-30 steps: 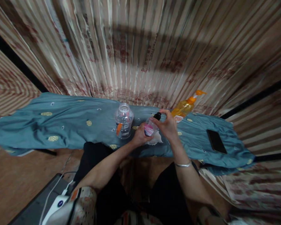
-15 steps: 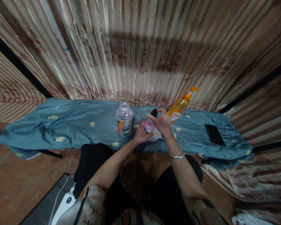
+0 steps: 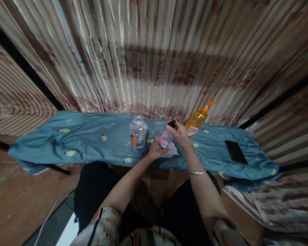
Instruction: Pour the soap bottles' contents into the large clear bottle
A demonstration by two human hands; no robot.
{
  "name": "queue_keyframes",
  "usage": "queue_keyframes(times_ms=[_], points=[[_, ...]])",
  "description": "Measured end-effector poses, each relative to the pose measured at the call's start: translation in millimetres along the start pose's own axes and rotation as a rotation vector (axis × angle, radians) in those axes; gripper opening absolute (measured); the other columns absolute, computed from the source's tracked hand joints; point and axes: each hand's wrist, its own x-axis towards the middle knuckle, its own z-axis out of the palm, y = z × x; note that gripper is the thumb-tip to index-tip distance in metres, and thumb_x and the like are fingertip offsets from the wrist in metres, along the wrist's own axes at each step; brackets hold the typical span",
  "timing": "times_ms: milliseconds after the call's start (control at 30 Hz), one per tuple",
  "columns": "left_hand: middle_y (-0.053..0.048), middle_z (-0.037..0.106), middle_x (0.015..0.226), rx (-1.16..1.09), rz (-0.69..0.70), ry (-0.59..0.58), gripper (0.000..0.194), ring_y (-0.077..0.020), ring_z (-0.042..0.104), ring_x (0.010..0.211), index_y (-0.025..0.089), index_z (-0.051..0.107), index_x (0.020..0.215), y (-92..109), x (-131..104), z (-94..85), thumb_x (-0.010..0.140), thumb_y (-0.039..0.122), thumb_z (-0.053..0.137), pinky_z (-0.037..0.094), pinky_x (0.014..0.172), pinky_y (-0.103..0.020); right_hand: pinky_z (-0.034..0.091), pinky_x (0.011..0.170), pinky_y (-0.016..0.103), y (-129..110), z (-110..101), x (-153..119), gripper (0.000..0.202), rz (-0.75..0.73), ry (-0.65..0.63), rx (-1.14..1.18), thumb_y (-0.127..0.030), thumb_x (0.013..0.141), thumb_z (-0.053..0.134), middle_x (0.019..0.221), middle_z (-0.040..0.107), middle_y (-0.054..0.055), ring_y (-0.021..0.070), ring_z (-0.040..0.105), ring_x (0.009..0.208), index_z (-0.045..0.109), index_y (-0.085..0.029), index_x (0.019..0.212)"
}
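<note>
A small clear bottle with a pink and white label leans to the right above the cloth. My left hand wraps round its lower part. At the top, the fingers of my right hand are closed on its black cap, which looks seated on the neck. Beneath the bottle lies a crumpled white tissue, partly hidden by my hands. Left of them stands a larger clear plastic bottle without a cap, with an orange label. Behind my right hand is an orange pump bottle of yellow liquid.
A black phone lies on the right of the narrow table, which a blue-green cloth covers. Striped curtains hang behind it and at both sides. Low on the left, a white device with a cable rests on a dark surface.
The small bottle tilts a little more to the right, and its clear upper part shows more. Both hands keep their hold. The whole view has shifted slightly.
</note>
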Motion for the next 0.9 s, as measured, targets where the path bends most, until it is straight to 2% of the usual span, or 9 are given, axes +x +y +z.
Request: queue_keyframes(times_ms=[167, 333, 467, 633, 733, 900], points=[[-0.004, 0.064, 0.1, -0.026, -0.007, -0.004, 0.059, -0.0257, 0.062, 0.095, 0.02, 0.057, 0.104, -1, 0, -0.2, 0.052, 0.017, 0.086, 0.051, 0.09, -0.042, 0.06, 0.092, 0.048, 5, -25, -6, 0.033, 0.121, 0.08, 0.142, -0.037, 0.099, 0.068, 0.129, 0.068, 0.01, 0.0261, 0.07, 0.109, 0.065, -0.018, 0.126], [-0.001, 0.062, 0.098, -0.019, 0.013, 0.014, 0.058, -0.0237, 0.061, 0.099, 0.02, 0.055, 0.103, -5, 0, 0.4, 0.055, 0.014, 0.086, 0.05, 0.094, -0.039, 0.06, 0.09, 0.048, 30, -53, -45, 0.035, 0.301, 0.173, 0.172, -0.038, 0.1, 0.067, 0.13, 0.067, 0.01, 0.026, 0.07, 0.108, 0.064, -0.019, 0.13], [-0.002, 0.062, 0.101, 0.006, 0.038, 0.017, 0.06, -0.023, 0.061, 0.1, 0.02, 0.053, 0.106, -9, 2, 1.2, 0.056, 0.014, 0.086, 0.05, 0.097, -0.041, 0.06, 0.09, 0.048, 59, -78, -78, 0.036, 0.423, 0.235, 0.04, -0.037, 0.1, 0.068, 0.131, 0.066, 0.01, 0.0262, 0.07, 0.109, 0.063, -0.019, 0.131], [-0.001, 0.062, 0.103, 0.003, 0.037, 0.041, 0.064, -0.0229, 0.062, 0.101, 0.022, 0.052, 0.107, -14, 3, 3.8, 0.054, 0.015, 0.087, 0.05, 0.098, -0.041, 0.06, 0.092, 0.049, 90, -106, -102, 0.037, 0.505, 0.287, -0.326, -0.036, 0.099, 0.068, 0.134, 0.065, 0.01, 0.0274, 0.069, 0.111, 0.063, -0.02, 0.131], [-0.002, 0.063, 0.103, 0.003, 0.039, 0.051, 0.065, -0.0227, 0.062, 0.1, 0.022, 0.052, 0.106, -15, 3, 5.2, 0.053, 0.017, 0.088, 0.05, 0.096, -0.04, 0.059, 0.093, 0.048, 103, -106, -108, 0.036, 0.488, 0.246, -0.503, -0.036, 0.099, 0.068, 0.135, 0.065, 0.01, 0.0269, 0.068, 0.112, 0.063, -0.021, 0.131], [-0.003, 0.063, 0.104, 0.014, 0.034, 0.036, 0.064, -0.0226, 0.062, 0.1, 0.022, 0.052, 0.107, -11, 2, 4.2, 0.054, 0.016, 0.087, 0.05, 0.093, -0.039, 0.059, 0.093, 0.049, 112, -73, -108, 0.036, 0.359, 0.139, -0.7, -0.036, 0.1, 0.068, 0.135, 0.065, 0.011, 0.027, 0.068, 0.112, 0.063, -0.02, 0.132]])
